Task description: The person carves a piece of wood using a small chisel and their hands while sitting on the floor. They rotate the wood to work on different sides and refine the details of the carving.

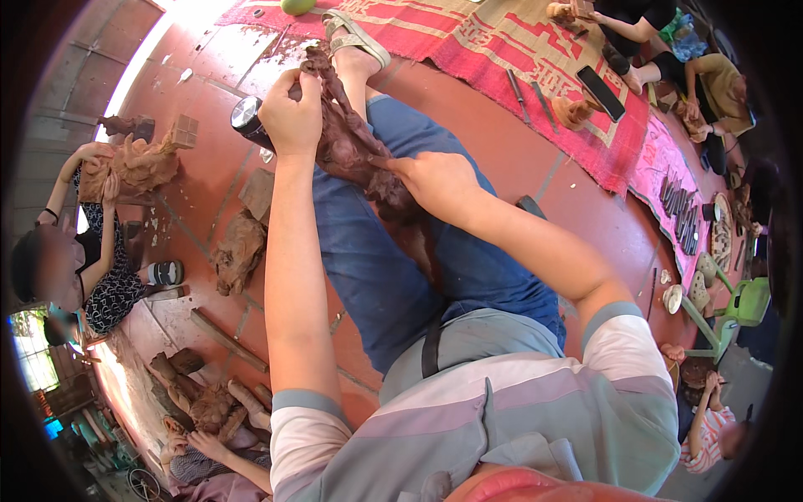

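A dark reddish-brown carved wooden figure [341, 149] slants across my lap, its thin end up by my sandalled foot and its thick end between my thighs. My left hand [293, 113] is closed around its upper part. Against the lower part, my right hand [431, 186] has curled fingers, with the index fingertip pressed on the wood. Whatever those fingers may pinch is hidden from view. Just left of my left hand is a black cylinder with a pale round end [246, 115].
Left of me, rough wood lumps [240, 251] and a wooden strip [227, 339] lie on red tiles. A red patterned mat [502, 75] ahead bears a phone [600, 93] and slim tools [519, 94]. Several people work around; a pink cloth [665, 176] holds many tools.
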`<act>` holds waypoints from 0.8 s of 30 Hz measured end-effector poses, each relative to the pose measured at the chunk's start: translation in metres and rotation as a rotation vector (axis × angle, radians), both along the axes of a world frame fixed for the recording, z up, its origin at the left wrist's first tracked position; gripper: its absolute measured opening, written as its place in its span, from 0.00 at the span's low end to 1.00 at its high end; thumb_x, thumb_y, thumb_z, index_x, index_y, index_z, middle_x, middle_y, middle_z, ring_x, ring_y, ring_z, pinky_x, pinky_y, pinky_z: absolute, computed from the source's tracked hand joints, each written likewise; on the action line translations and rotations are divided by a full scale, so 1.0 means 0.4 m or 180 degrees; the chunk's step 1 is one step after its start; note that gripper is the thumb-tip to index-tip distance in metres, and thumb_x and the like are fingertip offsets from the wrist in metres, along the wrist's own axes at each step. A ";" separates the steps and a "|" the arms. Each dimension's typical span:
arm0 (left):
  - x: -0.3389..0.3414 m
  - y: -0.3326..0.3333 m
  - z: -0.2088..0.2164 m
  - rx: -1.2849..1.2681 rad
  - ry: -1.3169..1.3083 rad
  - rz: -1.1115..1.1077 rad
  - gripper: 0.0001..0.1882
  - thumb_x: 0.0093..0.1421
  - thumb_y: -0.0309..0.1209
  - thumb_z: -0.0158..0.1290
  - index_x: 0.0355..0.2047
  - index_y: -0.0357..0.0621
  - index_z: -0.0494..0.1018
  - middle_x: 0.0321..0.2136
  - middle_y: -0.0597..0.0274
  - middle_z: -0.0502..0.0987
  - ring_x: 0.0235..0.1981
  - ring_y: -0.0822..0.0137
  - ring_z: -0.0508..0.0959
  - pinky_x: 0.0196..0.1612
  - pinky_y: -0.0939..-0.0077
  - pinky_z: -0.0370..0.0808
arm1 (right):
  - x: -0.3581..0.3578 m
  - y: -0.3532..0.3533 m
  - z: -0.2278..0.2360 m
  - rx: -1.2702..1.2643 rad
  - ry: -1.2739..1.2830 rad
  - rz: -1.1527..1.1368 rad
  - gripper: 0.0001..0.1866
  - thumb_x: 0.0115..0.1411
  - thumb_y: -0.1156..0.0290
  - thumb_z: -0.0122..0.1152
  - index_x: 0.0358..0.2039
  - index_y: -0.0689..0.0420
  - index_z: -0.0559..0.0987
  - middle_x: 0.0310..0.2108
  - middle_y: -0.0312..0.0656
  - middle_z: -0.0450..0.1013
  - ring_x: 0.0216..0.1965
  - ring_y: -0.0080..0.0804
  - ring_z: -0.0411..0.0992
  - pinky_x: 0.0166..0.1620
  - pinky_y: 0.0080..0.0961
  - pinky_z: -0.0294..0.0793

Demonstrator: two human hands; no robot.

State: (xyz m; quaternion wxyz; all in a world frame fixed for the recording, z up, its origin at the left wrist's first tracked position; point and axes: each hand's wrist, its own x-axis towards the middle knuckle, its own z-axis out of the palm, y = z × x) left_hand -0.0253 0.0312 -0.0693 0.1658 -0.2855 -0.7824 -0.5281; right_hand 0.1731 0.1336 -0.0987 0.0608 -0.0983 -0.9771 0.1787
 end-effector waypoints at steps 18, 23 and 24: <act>0.087 -0.029 0.034 -0.0792 0.0026 0.0664 0.14 0.58 0.34 0.49 0.32 0.36 0.79 0.29 0.45 0.80 0.33 0.48 0.80 0.39 0.60 0.75 | 0.270 0.045 -0.023 -0.3822 0.0372 -0.1172 0.17 0.65 0.68 0.59 0.53 0.55 0.75 0.23 0.23 0.65 0.25 0.08 0.58 0.28 0.11 0.56; 0.169 -0.035 0.021 -0.0354 0.0251 0.0361 0.11 0.59 0.33 0.51 0.33 0.37 0.77 0.30 0.47 0.79 0.33 0.48 0.79 0.38 0.60 0.75 | 0.177 -0.031 -0.030 -0.4028 0.1260 -0.0879 0.17 0.65 0.70 0.57 0.55 0.54 0.73 0.25 0.28 0.69 0.28 0.13 0.65 0.32 0.16 0.66; 0.184 -0.034 0.029 -0.0270 0.0329 0.0332 0.11 0.60 0.33 0.51 0.33 0.37 0.77 0.30 0.48 0.79 0.33 0.48 0.79 0.38 0.60 0.75 | 0.172 -0.040 -0.039 -0.3364 0.0833 -0.0948 0.16 0.65 0.72 0.56 0.53 0.53 0.75 0.31 0.35 0.77 0.34 0.19 0.74 0.38 0.20 0.72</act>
